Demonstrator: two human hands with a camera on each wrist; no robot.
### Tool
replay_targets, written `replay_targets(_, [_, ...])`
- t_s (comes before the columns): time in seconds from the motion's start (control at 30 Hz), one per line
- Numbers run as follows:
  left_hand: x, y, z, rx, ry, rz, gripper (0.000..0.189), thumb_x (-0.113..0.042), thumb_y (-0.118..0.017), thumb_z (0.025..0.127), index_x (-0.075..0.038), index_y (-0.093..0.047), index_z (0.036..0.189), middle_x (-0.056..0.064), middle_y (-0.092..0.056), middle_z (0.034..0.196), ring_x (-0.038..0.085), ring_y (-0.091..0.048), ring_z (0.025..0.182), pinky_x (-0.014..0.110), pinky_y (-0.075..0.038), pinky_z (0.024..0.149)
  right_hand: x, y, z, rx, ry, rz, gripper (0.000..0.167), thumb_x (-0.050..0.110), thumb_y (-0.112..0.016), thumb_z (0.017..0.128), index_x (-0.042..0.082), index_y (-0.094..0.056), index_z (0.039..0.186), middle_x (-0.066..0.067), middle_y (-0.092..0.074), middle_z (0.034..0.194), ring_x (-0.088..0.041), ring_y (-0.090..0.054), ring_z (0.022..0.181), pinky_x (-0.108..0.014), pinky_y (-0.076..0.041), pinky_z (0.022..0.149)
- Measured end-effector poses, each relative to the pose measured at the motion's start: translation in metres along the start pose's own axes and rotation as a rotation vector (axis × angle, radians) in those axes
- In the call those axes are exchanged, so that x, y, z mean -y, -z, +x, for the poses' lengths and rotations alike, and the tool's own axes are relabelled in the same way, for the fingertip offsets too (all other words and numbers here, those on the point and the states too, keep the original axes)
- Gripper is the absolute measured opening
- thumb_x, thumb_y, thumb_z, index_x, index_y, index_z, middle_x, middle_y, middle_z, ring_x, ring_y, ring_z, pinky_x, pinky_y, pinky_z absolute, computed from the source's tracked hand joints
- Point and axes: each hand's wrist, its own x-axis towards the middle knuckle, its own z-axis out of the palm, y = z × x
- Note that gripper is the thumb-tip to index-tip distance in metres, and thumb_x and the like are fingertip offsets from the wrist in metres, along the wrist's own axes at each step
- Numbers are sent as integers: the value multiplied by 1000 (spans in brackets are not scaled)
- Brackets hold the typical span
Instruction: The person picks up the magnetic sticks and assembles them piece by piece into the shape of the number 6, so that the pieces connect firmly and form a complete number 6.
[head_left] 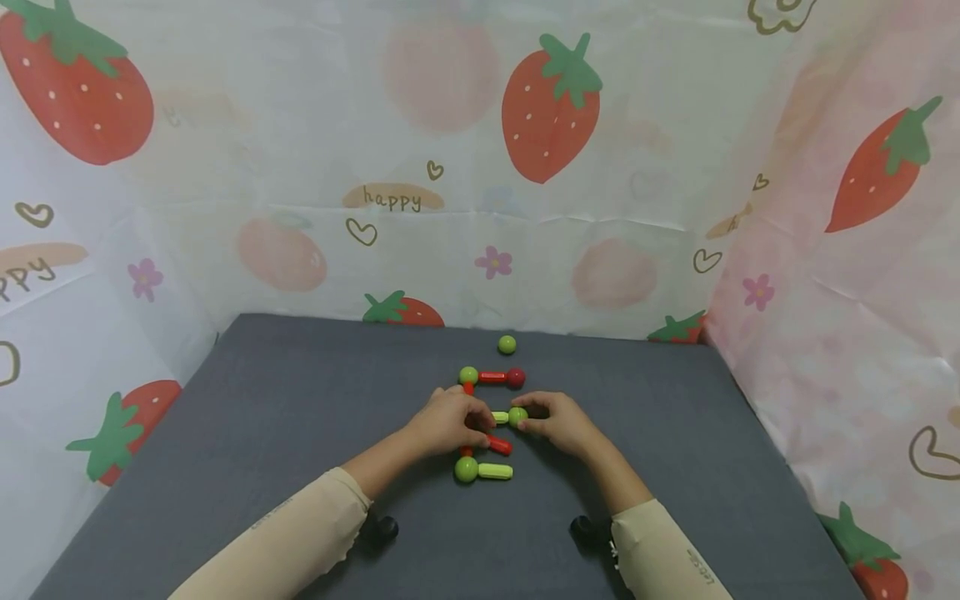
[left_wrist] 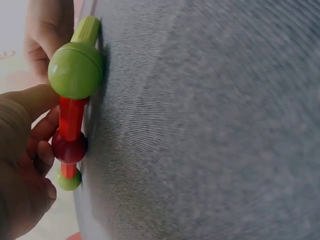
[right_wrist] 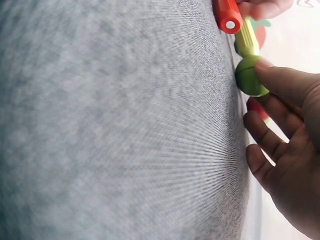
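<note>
On the dark table stands a figure of toy balls and rods, with a near green ball (head_left: 467, 470), a yellow-green rod (head_left: 496, 472) and a far green ball (head_left: 468, 376). My left hand (head_left: 450, 422) holds the figure's middle, its fingers curled round the dark red ball (left_wrist: 69, 147), which the head view hides. Between thumb and fingers, my right hand (head_left: 561, 425) pinches a green ball (right_wrist: 248, 76) at the end of the middle yellow-green rod (right_wrist: 246, 37). A red rod (head_left: 499, 446) with a pale end lies just below the left fingertips.
A red rod (head_left: 492, 377) and a dark red ball (head_left: 516, 378) extend right from the far green ball. Beyond them, near the back edge, sits a single green ball (head_left: 507, 344). Strawberry-print cloth (head_left: 450, 167) hangs behind the table (head_left: 315, 375) and along its sides.
</note>
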Motion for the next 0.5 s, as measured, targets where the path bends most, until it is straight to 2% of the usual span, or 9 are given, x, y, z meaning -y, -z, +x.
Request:
replay_targets(0.13, [2,3,3,-18,33,-88,22,-34,-80,80,-27,-73,100,-17,-71,90,5,-59,89,40,-31,88,1,1,0,3,4,2,34,26,-73,87,26,-68,121,7,-67,120,-15,-61,113,-43,-48,97])
replay_targets(0.23, [2,4,5,-34,55,-118,23,-33,-81,79,-27,-72,100,-15,-70,91,8,-57,90,42,-31,90,1,1,0,0,12,-2,33,26,-73,88,26,-68,121,7,-67,121,-15,-61,114,-44,-47,97])
replay_targets(0.37, [3,3,9,-48,70,-105,25,-35,-81,79,-29,-71,101,-14,-68,92,10,-52,93,40,-30,89,1,2,0,-2,15,-9,32,25,-72,88,26,-68,121,6,-67,122,-15,-61,114,-43,-48,96])
replay_targets(0.5, [6,0,13,-59,84,-60,26,-38,-81,79,-29,-72,102,-14,-68,91,10,-50,91,38,-28,83,2,2,-2,8,20,-12,35,24,-72,88,22,-67,123,4,-67,122,-16,-61,112,-41,-49,93])
